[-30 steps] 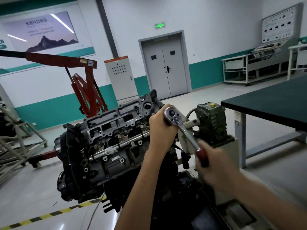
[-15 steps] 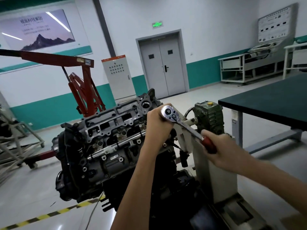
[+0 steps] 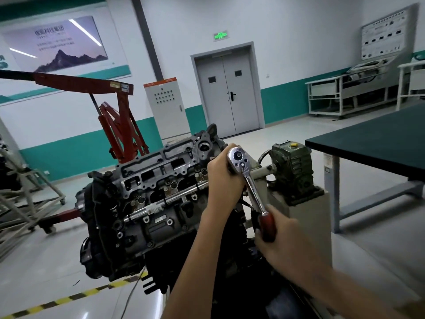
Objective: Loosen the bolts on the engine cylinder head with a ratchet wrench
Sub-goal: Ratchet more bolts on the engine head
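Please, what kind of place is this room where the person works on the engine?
Probably an automotive training workshop. An engine sits on a stand, a red engine hoist stands behind it, and a display training board on a bench stands by the far wall.

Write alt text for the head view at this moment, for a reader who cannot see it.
A person's left hand steadies the head of a ratchet wrench at the right end of an engine cylinder head, while the right hand grips its red handle. A red engine hoist stands behind, with a dark-topped table at right.
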